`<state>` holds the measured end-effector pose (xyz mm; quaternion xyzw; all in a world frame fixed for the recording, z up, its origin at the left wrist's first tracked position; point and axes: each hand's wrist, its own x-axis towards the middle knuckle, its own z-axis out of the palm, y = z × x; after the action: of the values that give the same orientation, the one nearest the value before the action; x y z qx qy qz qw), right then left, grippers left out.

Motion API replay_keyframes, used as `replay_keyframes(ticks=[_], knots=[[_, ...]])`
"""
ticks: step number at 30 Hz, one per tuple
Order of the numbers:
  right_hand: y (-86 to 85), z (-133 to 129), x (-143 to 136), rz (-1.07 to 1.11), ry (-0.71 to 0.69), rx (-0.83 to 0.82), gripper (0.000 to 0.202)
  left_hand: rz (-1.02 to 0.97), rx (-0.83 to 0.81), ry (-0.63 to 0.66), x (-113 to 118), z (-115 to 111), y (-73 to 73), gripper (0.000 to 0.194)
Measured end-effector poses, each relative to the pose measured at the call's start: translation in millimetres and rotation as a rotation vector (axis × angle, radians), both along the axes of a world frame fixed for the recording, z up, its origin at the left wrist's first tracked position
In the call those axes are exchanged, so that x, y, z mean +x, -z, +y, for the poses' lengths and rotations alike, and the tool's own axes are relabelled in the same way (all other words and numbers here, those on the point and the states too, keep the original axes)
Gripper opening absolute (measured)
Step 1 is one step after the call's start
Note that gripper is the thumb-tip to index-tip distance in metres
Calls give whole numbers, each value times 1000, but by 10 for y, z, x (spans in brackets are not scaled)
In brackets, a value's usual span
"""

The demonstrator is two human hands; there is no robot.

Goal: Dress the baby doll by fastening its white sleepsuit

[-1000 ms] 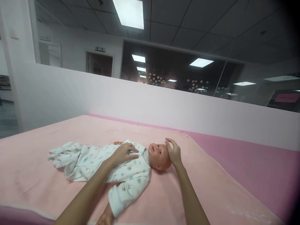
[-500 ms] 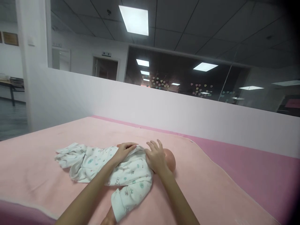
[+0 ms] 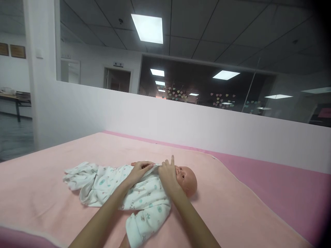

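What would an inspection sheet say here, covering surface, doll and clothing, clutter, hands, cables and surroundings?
Surface: pale pink blanket over a darker pink covering.
Doll: on its back, face partly hidden behind the right hand.
Garment: white, patterned, on the doll; its lower end lies bunched.
Left hand: on the cloth at the doll's chest; grip unclear.
Right hand: near the doll's chin, one finger raised; grip unclear.
Clutter: dark stack on a background table.
Cables: nothing seen.
Surroundings: low white wall, window above, ceiling light on.

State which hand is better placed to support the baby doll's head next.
Probably right: the right hand is next to the baby doll's head; the left hand is farther away, over the printed garment.
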<state>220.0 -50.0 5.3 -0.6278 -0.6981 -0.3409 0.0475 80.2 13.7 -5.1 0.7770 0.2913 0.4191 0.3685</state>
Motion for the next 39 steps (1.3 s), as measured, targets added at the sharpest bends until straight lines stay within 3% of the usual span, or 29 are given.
replay_keyframes(ticks=[4, 11, 15, 20, 28, 39], knots=[[-32, -231, 84, 167, -120, 259, 17, 12, 21, 15, 5, -25, 0, 37], [-42, -467, 282, 781, -281, 597, 27, 139, 2, 185, -29, -126, -50, 31], [65, -454, 244, 1054, -357, 614, 28, -67, -116, 219, -76, -124, -80, 32], [166, -421, 160, 1123, -454, 621, 28, -327, -314, 264, -127, -75, -87, 27], [280, -358, 166, 1153, -479, 583, 23, -301, -320, 364, -137, -101, -131, 21], [283, -370, 121, 1230, -500, 554, 23, -232, -284, 337, -147, -143, -171, 20]])
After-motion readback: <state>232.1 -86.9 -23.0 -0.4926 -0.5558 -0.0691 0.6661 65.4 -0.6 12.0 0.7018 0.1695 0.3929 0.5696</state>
